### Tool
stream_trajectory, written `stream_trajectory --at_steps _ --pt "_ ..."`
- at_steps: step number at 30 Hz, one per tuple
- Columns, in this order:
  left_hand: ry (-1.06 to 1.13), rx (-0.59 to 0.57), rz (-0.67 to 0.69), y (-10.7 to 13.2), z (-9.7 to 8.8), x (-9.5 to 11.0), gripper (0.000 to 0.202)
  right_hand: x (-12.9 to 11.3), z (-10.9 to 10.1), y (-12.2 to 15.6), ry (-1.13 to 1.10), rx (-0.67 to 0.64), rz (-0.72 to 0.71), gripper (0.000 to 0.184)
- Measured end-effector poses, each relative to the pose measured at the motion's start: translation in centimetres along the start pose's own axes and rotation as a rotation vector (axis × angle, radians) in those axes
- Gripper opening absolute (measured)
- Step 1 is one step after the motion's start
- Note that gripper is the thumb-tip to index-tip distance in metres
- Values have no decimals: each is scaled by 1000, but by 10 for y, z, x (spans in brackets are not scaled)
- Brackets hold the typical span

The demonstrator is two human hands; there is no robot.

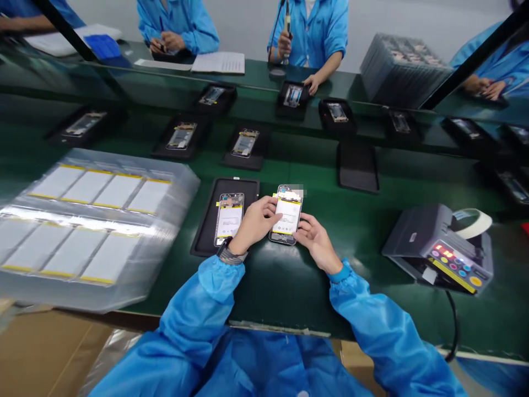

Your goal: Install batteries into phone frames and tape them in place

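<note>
An opened smartphone [291, 212], with its white battery and yellow strips showing, is between my two hands above the green bench. My left hand [258, 220] grips its left side, the thumb across the battery. On its lower right edge, the fingers and thumb of my right hand [313, 238] are closed. A second opened smartphone [231, 212] lies in a black tray [204, 229], just left of my left hand and partly covered by my wrist. Further left, a clear plastic tray [165, 259] carries several white batteries [97, 190] with yellow edges.
A grey tape dispenser [417, 237] with a lit display stands at the right. Beyond my hands are a black tray [359, 168] and several trays bearing opened phones [244, 144]. Co-workers in blue sit across the bench; one person's hand [313, 82] touches a tray.
</note>
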State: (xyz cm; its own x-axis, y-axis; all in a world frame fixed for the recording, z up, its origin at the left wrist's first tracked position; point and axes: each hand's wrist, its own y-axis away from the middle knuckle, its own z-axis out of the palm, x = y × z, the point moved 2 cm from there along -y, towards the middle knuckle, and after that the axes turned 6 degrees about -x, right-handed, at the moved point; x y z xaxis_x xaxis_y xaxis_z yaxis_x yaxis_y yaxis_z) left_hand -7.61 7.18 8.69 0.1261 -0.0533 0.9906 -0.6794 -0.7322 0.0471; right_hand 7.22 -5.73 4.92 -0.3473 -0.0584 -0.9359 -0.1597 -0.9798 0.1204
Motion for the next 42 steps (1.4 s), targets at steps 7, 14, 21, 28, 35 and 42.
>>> stream_trajectory --at_steps 7,14,21,28,35,42 --pt "-226 168 49 5 -2 -3 32 2 -1 2 -47 -39 -7 57" --pt "73 46 -79 -2 3 -14 49 -3 1 3 -52 -15 -18 60" --pt "158 -120 -38 4 28 -17 38 -8 -5 -4 24 241 -111 52" --pt "279 -113 -151 10 50 -23 46 -6 -3 3 74 249 -141 39" --pt "97 30 -121 11 53 -21 50 1 8 10 129 243 -162 34" --pt "-28 67 -112 16 60 -26 41 2 5 5 145 336 -141 34"
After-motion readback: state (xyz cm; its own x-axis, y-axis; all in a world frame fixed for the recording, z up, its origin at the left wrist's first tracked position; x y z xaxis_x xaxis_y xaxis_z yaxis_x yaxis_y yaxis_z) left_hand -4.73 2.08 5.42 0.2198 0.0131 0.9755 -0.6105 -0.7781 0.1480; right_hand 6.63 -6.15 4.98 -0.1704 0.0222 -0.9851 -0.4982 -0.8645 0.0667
